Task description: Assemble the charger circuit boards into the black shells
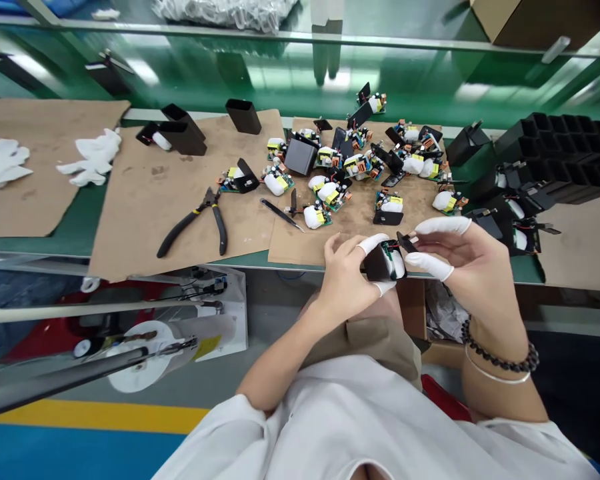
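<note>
My left hand (353, 273), white covers on thumb and index finger, grips a black plastic case (377, 263) at the table's front edge. In the case's open end sits a circuit board with a white block (394, 262), and red wires run out of it. My right hand (460, 260), also with covered thumb and index finger, pinches a small black end cap (407, 243) beside that opening. Beyond my hands lie several loose circuit boards (389, 202) with yellow and white parts, some with black caps attached.
Cutting pliers (195, 220) and tweezers (282, 215) lie on the cardboard (140, 213). Black cases (243, 117) stand farther back, and many are stacked (555, 153) at the right. White gloves (93, 159) lie at the left. A rail (300, 41) runs along the back.
</note>
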A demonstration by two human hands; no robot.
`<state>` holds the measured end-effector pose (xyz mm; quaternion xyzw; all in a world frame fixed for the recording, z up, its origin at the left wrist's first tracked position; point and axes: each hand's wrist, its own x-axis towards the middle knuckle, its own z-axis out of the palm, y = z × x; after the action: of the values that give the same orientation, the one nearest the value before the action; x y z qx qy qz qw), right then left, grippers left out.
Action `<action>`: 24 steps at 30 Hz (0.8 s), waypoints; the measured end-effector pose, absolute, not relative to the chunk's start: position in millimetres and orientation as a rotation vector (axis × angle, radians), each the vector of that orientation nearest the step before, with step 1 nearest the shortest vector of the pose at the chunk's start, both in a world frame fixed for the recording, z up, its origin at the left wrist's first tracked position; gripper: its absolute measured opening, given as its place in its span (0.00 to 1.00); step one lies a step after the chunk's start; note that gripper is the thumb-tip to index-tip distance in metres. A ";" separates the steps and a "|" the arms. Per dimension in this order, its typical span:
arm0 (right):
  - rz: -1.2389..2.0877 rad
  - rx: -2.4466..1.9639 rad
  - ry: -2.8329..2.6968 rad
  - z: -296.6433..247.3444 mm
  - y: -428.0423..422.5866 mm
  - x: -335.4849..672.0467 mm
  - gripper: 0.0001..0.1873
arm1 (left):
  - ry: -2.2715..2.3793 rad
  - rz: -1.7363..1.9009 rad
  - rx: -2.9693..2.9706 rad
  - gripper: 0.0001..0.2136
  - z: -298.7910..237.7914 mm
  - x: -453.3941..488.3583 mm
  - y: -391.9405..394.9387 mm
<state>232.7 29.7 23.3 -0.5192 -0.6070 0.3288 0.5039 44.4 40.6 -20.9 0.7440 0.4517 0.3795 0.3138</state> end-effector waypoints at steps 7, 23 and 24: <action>0.037 -1.681 -1.535 18.3 4.8 185.7 0.13 | 1.451 1.122 1.930 0.30 -46.8 71.1 38.2; 0.091 -1.395 -1.548 -43.7 2.6 179.5 0.16 | 1.423 0.917 1.878 0.27 -36.6 59.8 46.0; 0.138 -1.392 -1.539 -46.0 3.7 180.4 0.15 | 1.413 0.883 1.893 0.28 -35.0 56.7 47.9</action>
<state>180.4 3.7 -46.0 -0.5771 -0.6380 0.0572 0.5065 56.7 47.9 -35.0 0.7149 0.5335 0.3334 0.3050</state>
